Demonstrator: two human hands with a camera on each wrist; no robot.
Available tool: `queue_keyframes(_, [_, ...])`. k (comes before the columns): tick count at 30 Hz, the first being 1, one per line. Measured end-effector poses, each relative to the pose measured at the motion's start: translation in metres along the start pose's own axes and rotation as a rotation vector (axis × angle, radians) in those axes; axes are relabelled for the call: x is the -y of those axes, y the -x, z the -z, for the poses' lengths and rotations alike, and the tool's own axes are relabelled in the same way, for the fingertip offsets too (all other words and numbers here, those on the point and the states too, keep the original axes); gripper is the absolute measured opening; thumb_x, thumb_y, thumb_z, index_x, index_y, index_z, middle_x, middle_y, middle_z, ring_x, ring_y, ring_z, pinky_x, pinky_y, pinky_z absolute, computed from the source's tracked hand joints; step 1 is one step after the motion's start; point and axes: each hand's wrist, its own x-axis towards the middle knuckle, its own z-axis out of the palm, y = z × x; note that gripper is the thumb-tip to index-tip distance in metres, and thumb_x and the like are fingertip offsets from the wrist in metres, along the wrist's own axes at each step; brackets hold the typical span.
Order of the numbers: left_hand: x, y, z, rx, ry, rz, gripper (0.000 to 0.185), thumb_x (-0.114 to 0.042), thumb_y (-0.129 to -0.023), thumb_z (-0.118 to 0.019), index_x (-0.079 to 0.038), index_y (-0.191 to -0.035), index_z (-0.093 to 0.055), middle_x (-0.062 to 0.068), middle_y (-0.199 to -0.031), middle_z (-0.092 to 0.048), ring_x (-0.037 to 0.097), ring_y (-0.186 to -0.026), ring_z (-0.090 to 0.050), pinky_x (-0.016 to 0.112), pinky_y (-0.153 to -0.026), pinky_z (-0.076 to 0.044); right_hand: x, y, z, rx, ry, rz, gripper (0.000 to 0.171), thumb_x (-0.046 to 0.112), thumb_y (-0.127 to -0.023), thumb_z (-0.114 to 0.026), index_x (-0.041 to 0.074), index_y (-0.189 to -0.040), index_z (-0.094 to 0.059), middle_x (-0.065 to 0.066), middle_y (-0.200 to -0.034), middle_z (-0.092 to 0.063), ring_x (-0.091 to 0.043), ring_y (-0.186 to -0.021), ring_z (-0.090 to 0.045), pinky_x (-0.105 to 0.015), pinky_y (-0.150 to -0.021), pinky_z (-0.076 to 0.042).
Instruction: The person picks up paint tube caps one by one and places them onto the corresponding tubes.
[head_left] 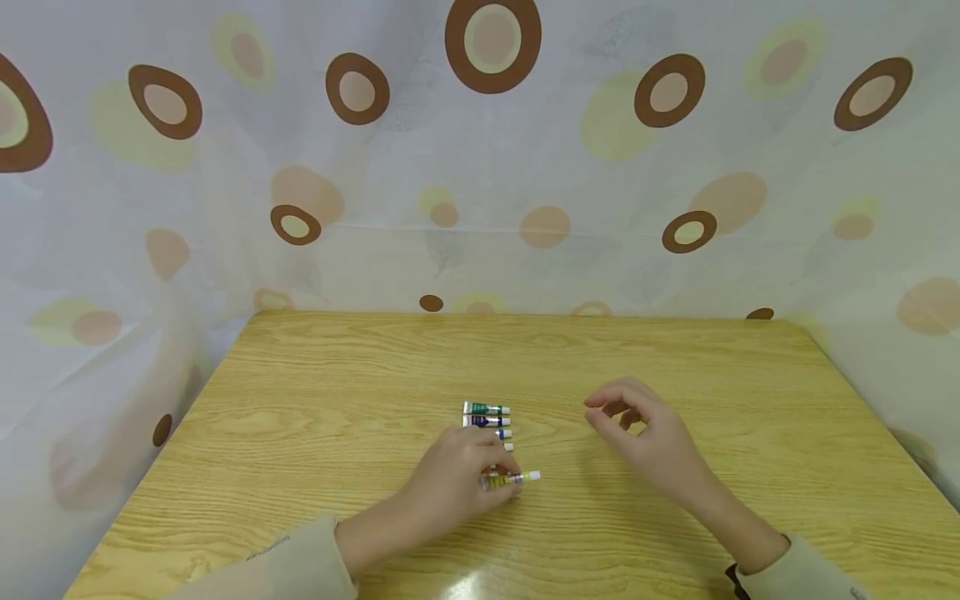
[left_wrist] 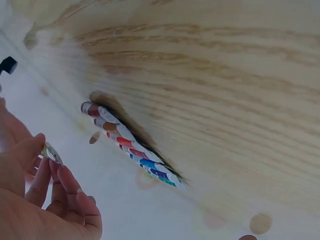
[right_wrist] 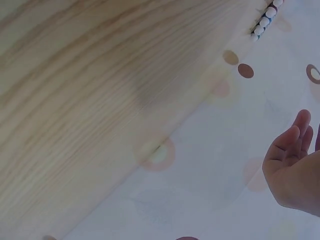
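My left hand [head_left: 453, 477] pinches a small yellow paint tube [head_left: 510, 479] between thumb and fingers, its white cap pointing right. In the left wrist view the same tube [left_wrist: 52, 154] shows at the fingertips, held off the table. Beyond that hand lies a row of paint tubes; a green tube [head_left: 487, 409] and a dark purple tube [head_left: 486, 422] are plain to see, while the hand covers much of the others. The left wrist view shows the row [left_wrist: 134, 148] with brown, orange, red and blue bands. My right hand [head_left: 647, 429] hovers to the right, fingers loosely bent, holding nothing.
The wood-grain table [head_left: 360, 375] reaches back to a pale curtain [head_left: 495, 158] with brown and yellow oval patterns, which also hangs along both sides. White tube caps [right_wrist: 265, 21] line up at the top of the right wrist view.
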Motion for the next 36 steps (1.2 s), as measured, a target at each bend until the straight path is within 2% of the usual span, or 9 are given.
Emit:
queue_keyframes(7, [0.000, 0.009, -0.004, 0.048, -0.011, -0.001, 0.012, -0.027, -0.081, -0.088, -0.019, -0.087, -0.081, -0.010, -0.081, -0.072, 0.001, -0.075, -0.061, 0.019, -0.073, -0.046, -0.007, -0.002, 0.006, -0.028, 0.019, 0.005, 0.010, 0.010, -0.098, -0.069, 0.015, -0.106, -0.072, -0.002, -0.106, -0.069, 0.001, -0.089, -0.061, -0.018, -0.073, -0.052])
queue_keyframes(13, [0.001, 0.015, -0.008, 0.078, -0.027, -0.006, 0.011, -0.027, -0.082, -0.088, -0.020, -0.087, -0.081, -0.011, -0.084, -0.073, -0.001, -0.078, -0.061, 0.022, -0.077, -0.051, -0.014, -0.002, 0.010, -0.036, 0.036, -0.023, 0.009, 0.012, -0.100, -0.068, 0.015, -0.107, -0.072, -0.001, -0.108, -0.067, 0.001, -0.090, -0.060, -0.017, -0.075, -0.051])
queue_keyframes(20, [0.001, 0.020, -0.009, 0.155, 0.007, 0.026, 0.010, -0.026, -0.084, -0.086, -0.019, -0.089, -0.081, -0.010, -0.086, -0.074, -0.003, -0.075, -0.059, 0.017, -0.073, -0.047, -0.026, -0.004, 0.015, -0.053, 0.081, -0.040, 0.010, 0.014, -0.100, -0.068, 0.014, -0.109, -0.073, -0.002, -0.109, -0.067, 0.003, -0.090, -0.059, -0.016, -0.074, -0.051])
queue_keyframes(25, [0.001, 0.022, -0.011, 0.154, -0.045, 0.003, 0.011, -0.028, -0.084, -0.086, -0.021, -0.089, -0.081, -0.011, -0.089, -0.074, -0.003, -0.078, -0.061, 0.017, -0.073, -0.047, -0.036, -0.005, 0.020, -0.061, 0.124, -0.063, 0.010, 0.017, -0.102, -0.066, 0.015, -0.110, -0.072, 0.001, -0.110, -0.066, 0.003, -0.090, -0.058, -0.014, -0.075, -0.050])
queue_keyframes(36, [0.003, 0.026, -0.014, 0.170, -0.106, -0.028, 0.014, -0.030, -0.084, -0.085, -0.019, -0.092, -0.081, -0.010, -0.091, -0.075, 0.003, -0.086, -0.067, 0.021, -0.077, -0.052, -0.040, -0.005, 0.023, -0.059, 0.122, -0.076, 0.012, 0.017, -0.102, -0.066, 0.015, -0.112, -0.072, 0.000, -0.111, -0.065, 0.002, -0.089, -0.057, -0.015, -0.075, -0.049])
